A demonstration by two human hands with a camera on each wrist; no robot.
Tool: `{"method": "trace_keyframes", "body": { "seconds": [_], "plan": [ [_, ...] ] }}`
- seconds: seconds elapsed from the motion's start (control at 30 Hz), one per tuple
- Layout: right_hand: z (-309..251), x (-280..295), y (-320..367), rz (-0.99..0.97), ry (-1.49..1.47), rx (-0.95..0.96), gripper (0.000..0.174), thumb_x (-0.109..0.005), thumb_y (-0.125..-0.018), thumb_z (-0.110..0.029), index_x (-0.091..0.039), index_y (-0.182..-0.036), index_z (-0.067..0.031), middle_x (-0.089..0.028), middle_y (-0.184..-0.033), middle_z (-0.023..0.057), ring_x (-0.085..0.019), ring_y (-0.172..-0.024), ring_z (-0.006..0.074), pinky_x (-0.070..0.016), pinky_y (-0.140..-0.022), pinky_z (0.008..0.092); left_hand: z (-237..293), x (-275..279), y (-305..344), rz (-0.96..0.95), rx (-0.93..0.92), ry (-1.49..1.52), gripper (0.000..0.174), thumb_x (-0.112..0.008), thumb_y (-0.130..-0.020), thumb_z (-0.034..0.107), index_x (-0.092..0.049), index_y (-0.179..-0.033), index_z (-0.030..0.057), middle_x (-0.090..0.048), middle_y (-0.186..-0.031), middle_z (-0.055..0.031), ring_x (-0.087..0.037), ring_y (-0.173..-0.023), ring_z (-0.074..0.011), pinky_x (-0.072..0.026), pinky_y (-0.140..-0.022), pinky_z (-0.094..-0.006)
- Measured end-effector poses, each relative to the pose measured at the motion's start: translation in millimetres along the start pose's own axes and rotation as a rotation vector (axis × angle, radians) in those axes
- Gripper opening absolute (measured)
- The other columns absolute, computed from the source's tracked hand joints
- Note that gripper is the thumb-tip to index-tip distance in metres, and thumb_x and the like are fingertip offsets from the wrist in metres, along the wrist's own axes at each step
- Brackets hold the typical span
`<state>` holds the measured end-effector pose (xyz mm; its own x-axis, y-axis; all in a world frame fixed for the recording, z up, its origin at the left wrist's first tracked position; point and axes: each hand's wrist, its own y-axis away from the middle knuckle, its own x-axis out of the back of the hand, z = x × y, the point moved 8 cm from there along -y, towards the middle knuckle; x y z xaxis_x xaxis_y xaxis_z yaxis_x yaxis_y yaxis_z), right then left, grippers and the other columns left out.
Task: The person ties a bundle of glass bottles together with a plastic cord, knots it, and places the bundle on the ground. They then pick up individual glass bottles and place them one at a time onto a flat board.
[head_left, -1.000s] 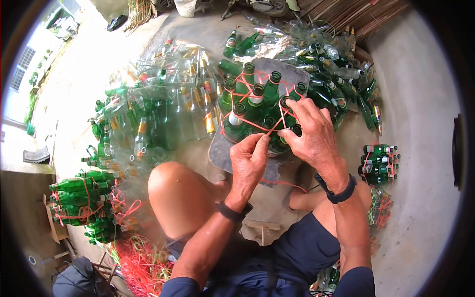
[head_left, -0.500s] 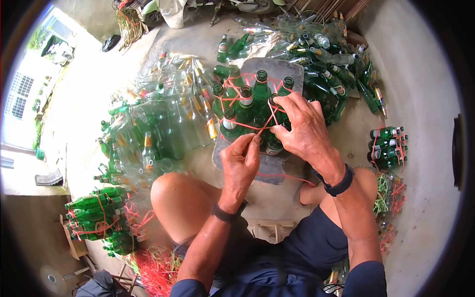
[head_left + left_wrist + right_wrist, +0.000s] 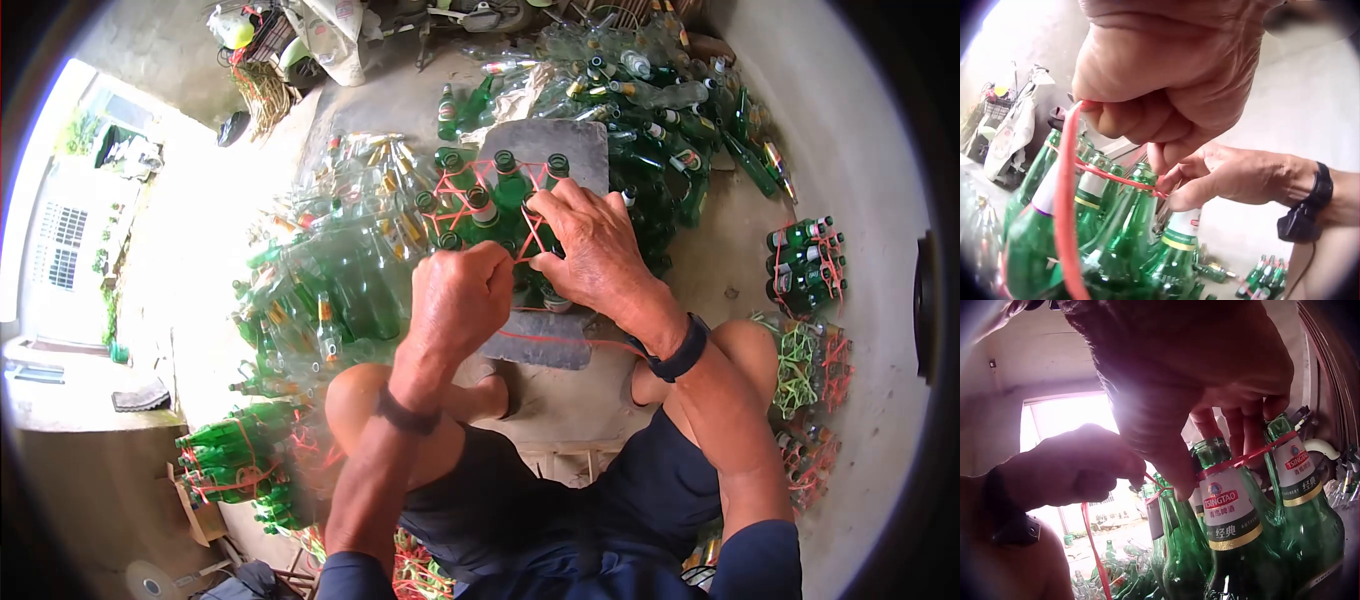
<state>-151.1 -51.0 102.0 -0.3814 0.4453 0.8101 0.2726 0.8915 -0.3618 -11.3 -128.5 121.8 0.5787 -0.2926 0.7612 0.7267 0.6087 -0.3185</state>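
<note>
A cluster of green beer bottles [image 3: 512,185] stands upright on a dark slab [image 3: 575,145], red plastic strap [image 3: 1066,212] laced around and between their necks. My left hand [image 3: 458,300] is curled into a fist at the near side of the bottles, gripping the strap's end, which hangs down from the fist in the left wrist view. My right hand [image 3: 600,252] spans the right-hand bottle necks. Its thumb [image 3: 1175,472] presses the strap beside a labelled bottle [image 3: 1225,512], while its fingers curl over the necks behind.
Many loose clear and green bottles [image 3: 350,280] lie to the left, with another heap [image 3: 650,110] at back right. Strapped bottle bundles [image 3: 805,265] sit by the right wall and at lower left [image 3: 235,455]. A strap length [image 3: 540,337] trails across the slab's near end.
My left hand has turned from a thumb-and-finger pinch at the strap crossing into a fist, shifting left. The right hand stays at the same bottle necks. The head view has shifted.
</note>
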Motion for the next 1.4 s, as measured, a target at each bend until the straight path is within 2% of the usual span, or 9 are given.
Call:
{"method": "trace_keyframes", "body": {
  "seconds": [0.1,0.4,0.5,0.7,0.83,0.9,1.23,1.3,1.4],
  "plan": [
    [-3,3,1,0.098,-0.036,0.038,0.039,-0.079,-0.072,-0.004,-0.059,-0.104,-0.011,-0.061,-0.105,0.0093,-0.062,-0.109,0.0301,-0.0382,-0.084,0.0445,4,-4,-16,-0.106,-0.116,-0.111,0.009,-0.069,-0.089,0.007,-0.071,-0.081,0.0038,-0.063,-0.066,-0.0182,-0.065,-0.059,-0.0382,-0.0518,-0.055,-0.0409],
    [0,-3,3,0.073,0.013,0.038,0.059,-0.084,-0.074,-0.008,-0.06,-0.127,-0.0129,-0.057,-0.113,0.0097,-0.062,-0.109,0.0297,-0.0389,-0.088,0.0441,5,-15,-52,-0.251,-0.227,-0.198,0.01,-0.07,-0.09,0.011,-0.073,-0.082,0.0057,-0.065,-0.068,-0.0169,-0.067,-0.061,-0.0372,-0.0532,-0.058,-0.0428],
    [-4,4,2,0.103,-0.027,0.039,0.041,-0.08,-0.073,-0.002,-0.061,-0.109,-0.0097,-0.063,-0.111,0.0095,-0.062,-0.113,0.0288,-0.0403,-0.087,0.0448,-6,-23,-66,-0.341,-0.179,-0.198,0.011,-0.072,-0.089,0.016,-0.079,-0.088,0.0066,-0.066,-0.068,-0.0182,-0.067,-0.061,-0.0355,-0.0536,-0.061,-0.0431],
    [-5,4,1,0.088,-0.021,0.041,0.042,-0.082,-0.074,-0.004,-0.061,-0.11,-0.0088,-0.063,-0.117,0.0105,-0.062,-0.116,0.0296,-0.0411,-0.09,0.0452,-33,-37,-76,-0.505,-0.101,-0.174,0.013,-0.074,-0.087,0.019,-0.081,-0.09,0.0077,-0.068,-0.071,-0.0192,-0.068,-0.064,-0.0359,-0.0547,-0.064,-0.0444],
    [-4,2,2,0.079,-0.022,0.045,0.041,-0.082,-0.075,-0.004,-0.061,-0.11,-0.0088,-0.063,-0.116,0.0106,-0.062,-0.116,0.0295,-0.0412,-0.09,0.0452,-35,-34,-71,-0.449,-0.069,-0.251,0.014,-0.074,-0.086,0.02,-0.081,-0.088,0.0075,-0.069,-0.073,-0.0193,-0.07,-0.067,-0.0372,-0.0556,-0.066,-0.0462],
    [-2,0,3,0.056,0.013,0.049,0.062,-0.088,-0.074,-0.012,-0.061,-0.129,-0.0109,-0.059,-0.113,0.0087,-0.062,-0.113,0.0276,-0.0406,-0.089,0.0446,-41,-32,-68,-0.445,0.022,-0.34,0.015,-0.073,-0.087,0.021,-0.08,-0.086,0.0074,-0.071,-0.076,-0.0193,-0.071,-0.072,-0.0395,-0.0569,-0.069,-0.0486],
    [0,-2,3,0.063,0.006,0.052,0.061,-0.087,-0.074,-0.012,-0.061,-0.129,-0.0111,-0.06,-0.113,0.0084,-0.063,-0.113,0.0274,-0.0408,-0.09,0.0445,-35,-25,-39,-0.334,0.064,-0.498,0.017,-0.065,-0.086,0.018,-0.08,-0.087,0.0104,-0.072,-0.08,-0.021,-0.071,-0.078,-0.0445,-0.0579,-0.073,-0.0538],
    [-2,3,3,0.115,-0.042,0.069,0.033,-0.079,-0.077,-0.005,-0.06,-0.103,-0.0099,-0.063,-0.109,0.0101,-0.064,-0.108,0.0311,-0.041,-0.087,0.0455,-36,-25,-31,-0.288,0.072,-0.533,0.018,-0.063,-0.088,0.017,-0.08,-0.087,0.0108,-0.071,-0.081,-0.0218,-0.071,-0.078,-0.0452,-0.058,-0.074,-0.0544],
    [-1,2,4,0.118,-0.044,0.07,0.032,-0.079,-0.077,-0.005,-0.06,-0.102,-0.0098,-0.064,-0.108,0.0102,-0.064,-0.109,0.0309,-0.0407,-0.086,0.0453,-40,-22,-22,-0.197,0.169,-0.415,0.017,-0.063,-0.089,0.018,-0.078,-0.086,0.0083,-0.069,-0.079,-0.0229,-0.07,-0.08,-0.0458,-0.0576,-0.073,-0.0544]
  ]
}}
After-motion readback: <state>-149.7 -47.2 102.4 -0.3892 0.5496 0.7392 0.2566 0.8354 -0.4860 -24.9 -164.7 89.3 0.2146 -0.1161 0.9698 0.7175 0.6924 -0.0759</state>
